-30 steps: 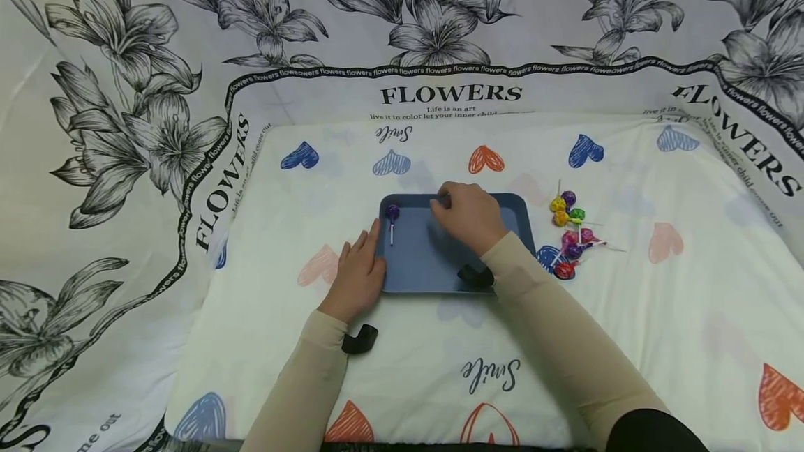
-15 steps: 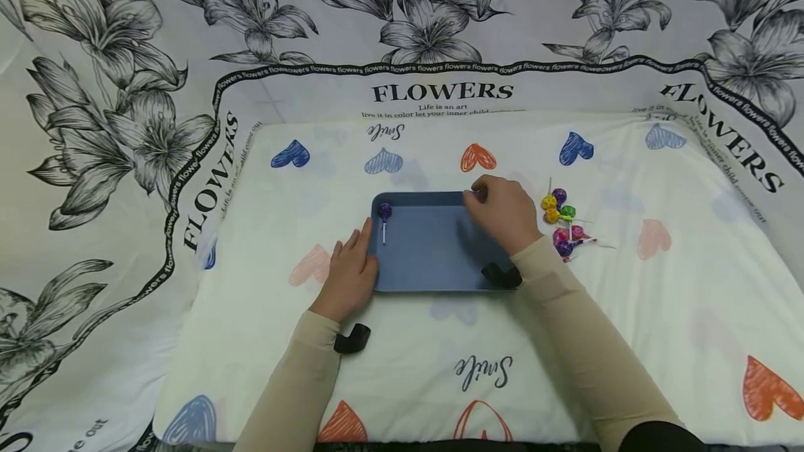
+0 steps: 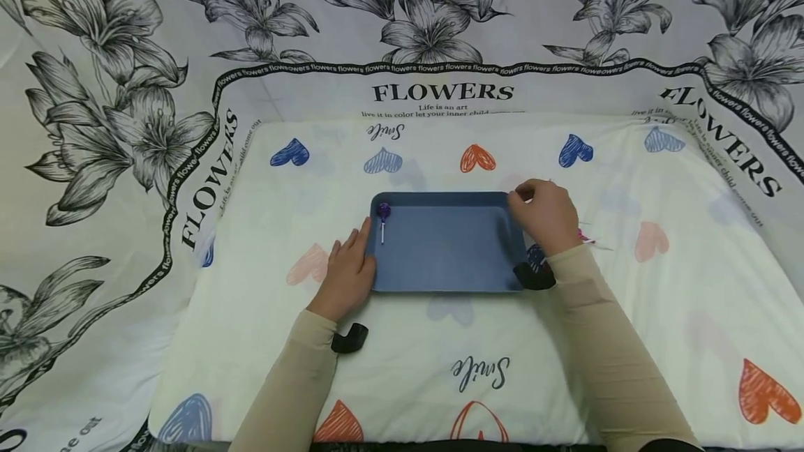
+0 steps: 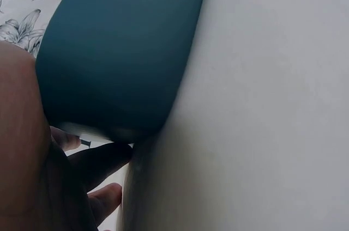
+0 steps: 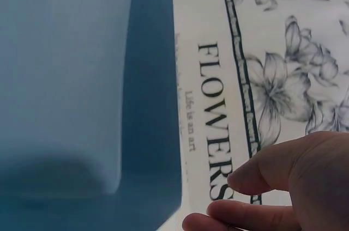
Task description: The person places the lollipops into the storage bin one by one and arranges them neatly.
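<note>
A blue rectangular tray (image 3: 449,250) lies on the heart-print cloth. One purple lollipop (image 3: 384,211) sits in its far left corner, white stick toward me. My left hand (image 3: 347,272) rests along the tray's left side with fingers extended; its wrist view has the tray wall (image 4: 125,51) close up. Over the tray's far right corner is my right hand (image 3: 548,215), loosely curved. The right wrist view shows this hand's thumb (image 5: 262,174) apart from its fingers, nothing between them. Most of the lollipop pile (image 3: 584,236) right of the tray is hidden behind this hand.
White cloth with printed hearts (image 3: 477,158) spreads under the tray. Beyond it hangs or lies a floral cloth (image 3: 433,30) marked FLOWERS. Black wrist mounts sit on both wrists, the right one (image 3: 534,275) overlapping the tray's near right corner.
My right hand has moved right, from over the tray's middle to its far right corner, now covering most of the lollipop pile. The left hand stays at the tray's side.
</note>
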A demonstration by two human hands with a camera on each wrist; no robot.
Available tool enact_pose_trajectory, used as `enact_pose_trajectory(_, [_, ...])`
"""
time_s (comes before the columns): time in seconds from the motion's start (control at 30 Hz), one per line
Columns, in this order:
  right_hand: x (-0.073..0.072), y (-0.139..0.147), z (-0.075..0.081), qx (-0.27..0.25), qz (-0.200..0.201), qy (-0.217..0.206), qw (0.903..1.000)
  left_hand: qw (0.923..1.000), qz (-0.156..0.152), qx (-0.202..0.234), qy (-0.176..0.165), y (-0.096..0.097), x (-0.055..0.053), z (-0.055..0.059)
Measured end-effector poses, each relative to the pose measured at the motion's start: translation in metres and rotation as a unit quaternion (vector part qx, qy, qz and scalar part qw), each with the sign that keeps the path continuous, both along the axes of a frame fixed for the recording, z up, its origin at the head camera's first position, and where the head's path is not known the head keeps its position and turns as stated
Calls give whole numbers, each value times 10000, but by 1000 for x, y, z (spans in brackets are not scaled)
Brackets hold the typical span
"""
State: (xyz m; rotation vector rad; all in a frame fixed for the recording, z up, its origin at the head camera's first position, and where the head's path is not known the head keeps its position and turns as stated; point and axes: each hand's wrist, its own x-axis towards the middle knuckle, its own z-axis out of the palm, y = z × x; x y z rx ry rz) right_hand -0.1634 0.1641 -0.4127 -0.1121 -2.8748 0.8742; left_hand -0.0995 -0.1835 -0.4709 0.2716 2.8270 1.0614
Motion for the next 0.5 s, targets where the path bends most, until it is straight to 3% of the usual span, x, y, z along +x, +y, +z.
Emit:
enact_pose_trajectory(0.27, [5, 20, -4, -105, -263, -317, 9991, 10000, 9, -32, 57, -1, -1, -3])
enact_pose_trajectory(0.5, [10, 38, -4, -48, -250, -473, 9986, 10000, -8, 24, 9, 0, -2, -2])
